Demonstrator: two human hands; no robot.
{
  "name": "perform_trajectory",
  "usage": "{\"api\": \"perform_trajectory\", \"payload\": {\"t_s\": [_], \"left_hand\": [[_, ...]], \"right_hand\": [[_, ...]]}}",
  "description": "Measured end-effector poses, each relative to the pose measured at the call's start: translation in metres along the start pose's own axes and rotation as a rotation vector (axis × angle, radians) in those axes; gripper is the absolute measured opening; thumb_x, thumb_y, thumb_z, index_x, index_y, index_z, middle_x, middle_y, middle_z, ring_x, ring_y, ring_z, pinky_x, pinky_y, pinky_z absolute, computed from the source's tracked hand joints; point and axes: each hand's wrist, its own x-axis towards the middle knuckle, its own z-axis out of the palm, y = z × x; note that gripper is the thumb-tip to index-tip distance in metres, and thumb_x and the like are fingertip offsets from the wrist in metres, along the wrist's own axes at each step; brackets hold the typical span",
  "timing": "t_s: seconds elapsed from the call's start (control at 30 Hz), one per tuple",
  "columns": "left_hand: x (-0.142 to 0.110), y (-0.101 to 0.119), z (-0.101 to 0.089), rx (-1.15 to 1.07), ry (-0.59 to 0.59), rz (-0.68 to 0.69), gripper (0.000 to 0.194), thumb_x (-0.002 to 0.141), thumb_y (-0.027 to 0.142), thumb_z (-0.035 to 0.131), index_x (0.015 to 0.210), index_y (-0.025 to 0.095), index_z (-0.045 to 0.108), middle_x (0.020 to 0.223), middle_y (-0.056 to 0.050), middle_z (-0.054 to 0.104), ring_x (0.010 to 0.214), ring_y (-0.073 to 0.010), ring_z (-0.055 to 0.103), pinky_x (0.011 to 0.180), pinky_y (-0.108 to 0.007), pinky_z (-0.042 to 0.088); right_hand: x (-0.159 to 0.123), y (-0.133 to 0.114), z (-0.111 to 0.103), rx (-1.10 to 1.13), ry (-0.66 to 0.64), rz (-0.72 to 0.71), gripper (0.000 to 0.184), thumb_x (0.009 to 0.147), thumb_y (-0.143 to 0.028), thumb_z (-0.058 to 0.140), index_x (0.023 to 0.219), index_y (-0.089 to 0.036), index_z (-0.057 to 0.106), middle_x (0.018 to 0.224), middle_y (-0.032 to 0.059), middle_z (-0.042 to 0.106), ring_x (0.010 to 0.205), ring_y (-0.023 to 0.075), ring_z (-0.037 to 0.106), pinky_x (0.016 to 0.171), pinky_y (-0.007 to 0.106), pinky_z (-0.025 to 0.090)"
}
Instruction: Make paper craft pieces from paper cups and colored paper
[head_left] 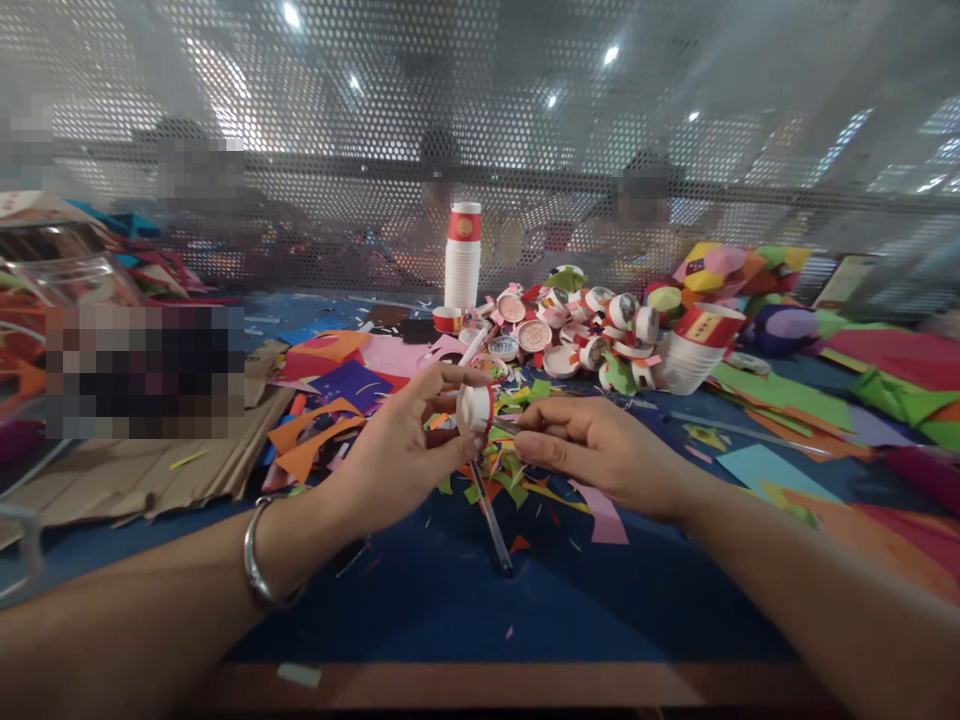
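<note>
A short cut-down paper cup [475,408], white with a red edge, is in my left hand [409,430]; thumb and fingers pinch it above the table. My right hand [592,440] is closed on a slim grey tool [504,425] whose tip meets the cup's red edge; most of the tool is hidden by the fingers. Below the cup, a thin clear stick with a dark end [493,525] slants toward me. Paper scraps [510,470] in green, yellow and orange lie under both hands.
Cut cup pieces [555,330] are heaped at the back, between a tall stack of cups [462,260] and a tilted cup stack [697,350]. Brown cardboard [150,480] and a clear jar [71,265] are at left, coloured paper [787,410] at right. A perforated screen [525,120] stands behind.
</note>
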Motion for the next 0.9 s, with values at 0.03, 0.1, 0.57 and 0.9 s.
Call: {"api": "perform_trajectory", "payload": {"t_s": [0.03, 0.1, 0.57, 0.9], "left_hand": [[-0.0001, 0.0001, -0.0002, 0.004, 0.000, -0.002, 0.039, 0.086, 0.012, 0.071, 0.122, 0.021, 0.056, 0.116, -0.005, 0.061, 0.109, -0.0171, 0.058, 0.086, -0.028, 0.057], [-0.0006, 0.0007, -0.0006, 0.013, -0.007, -0.008, 0.039, 0.087, 0.013, 0.070, 0.122, 0.021, 0.055, 0.118, -0.006, 0.060, 0.110, -0.0173, 0.058, 0.087, -0.028, 0.057], [-0.0022, 0.0040, 0.0005, 0.097, -0.040, 0.069, 0.035, 0.086, 0.010, 0.068, 0.118, 0.021, 0.059, 0.136, -0.009, 0.056, 0.124, -0.0228, 0.056, 0.092, -0.032, 0.057], [-0.0041, 0.0060, -0.0002, 0.193, -0.025, 0.108, 0.042, 0.089, 0.018, 0.070, 0.129, 0.022, 0.058, 0.135, -0.011, 0.059, 0.128, -0.0278, 0.057, 0.102, -0.043, 0.056]], "right_hand": [[-0.0007, 0.0001, -0.0004, -0.005, 0.001, 0.000, 0.040, 0.093, -0.053, 0.067, 0.094, -0.013, 0.065, 0.075, -0.0022, 0.053, 0.064, 0.0085, 0.045, 0.056, 0.024, 0.033], [-0.0019, 0.0007, -0.0013, -0.021, 0.004, 0.001, 0.041, 0.094, -0.054, 0.065, 0.094, -0.013, 0.064, 0.073, -0.0029, 0.051, 0.062, 0.0081, 0.041, 0.054, 0.024, 0.029], [-0.0041, -0.0033, -0.0013, -0.107, 0.005, -0.037, 0.040, 0.097, -0.052, 0.059, 0.079, -0.017, 0.060, 0.060, -0.0061, 0.040, 0.052, 0.0078, 0.029, 0.046, 0.025, 0.022], [-0.0054, -0.0047, -0.0030, -0.112, 0.005, -0.042, 0.041, 0.096, -0.052, 0.061, 0.078, -0.016, 0.061, 0.066, -0.0041, 0.044, 0.058, 0.0085, 0.036, 0.051, 0.025, 0.027]]}}
